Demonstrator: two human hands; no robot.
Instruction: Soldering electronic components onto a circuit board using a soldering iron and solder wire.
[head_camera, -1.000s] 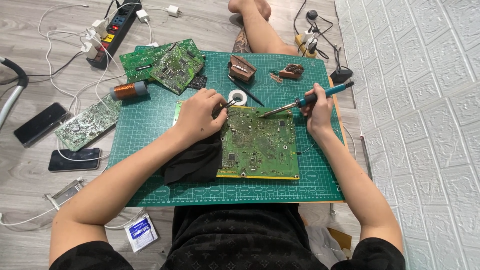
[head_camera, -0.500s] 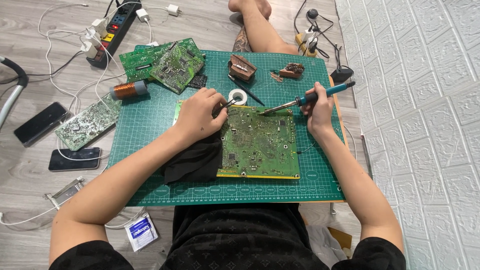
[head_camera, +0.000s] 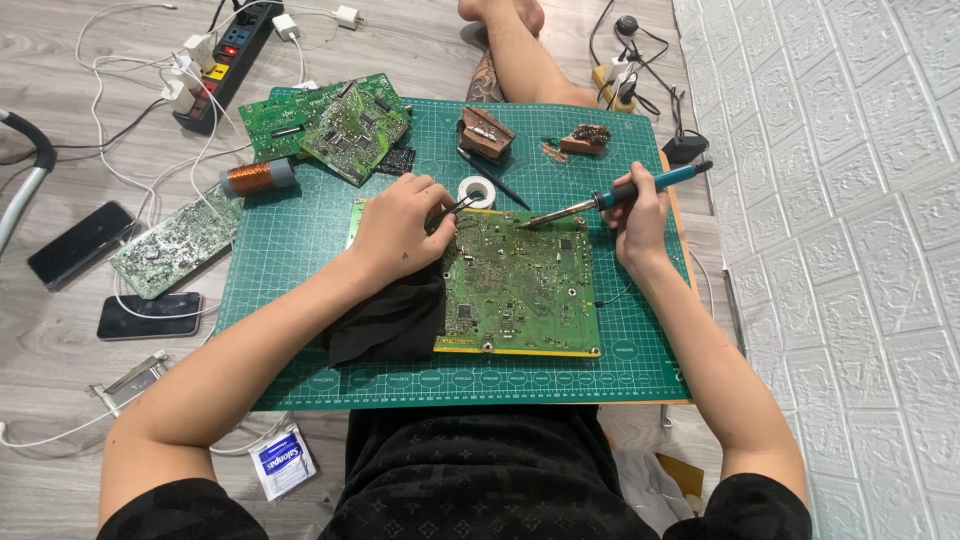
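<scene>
Right hand (head_camera: 636, 212) of mine is closed around the blue handle of a soldering iron with a long metal tip (head_camera: 600, 200), fingers wrapped tight on the grip; the tip slants down to the top edge of the large green rectangular circuit board (head_camera: 520, 285), and whether it quite touches I cannot tell. My left hand (head_camera: 400, 228) rests on the board's upper left corner, fingers pinched together on a pair of thin metal tweezers (head_camera: 458, 206) whose points reach toward the same top edge.

That board lies flat on the green gridded cutting mat (head_camera: 300, 250), roughly at its middle, its left side sitting on a crumpled black cloth (head_camera: 390, 325) under my left wrist. Just above the board stands a small white roll of tape (head_camera: 477, 190), with a thin dark stylus-like tool beside it. Farther up from the board are a brown wooden block holder (head_camera: 486, 132) and, to its right, a small reddish-brown clump (head_camera: 585, 138).

Up and left of the board, two smaller green circuit boards (head_camera: 340, 125) overlap at the mat's corner, and a copper wire coil (head_camera: 256, 177) lies at the mat's left edge. Well left of the board, on the wooden floor, are a grey-green populated board (head_camera: 175, 243), two dark phones (head_camera: 150, 315) and a black power strip with white plugs (head_camera: 225, 50).
</scene>
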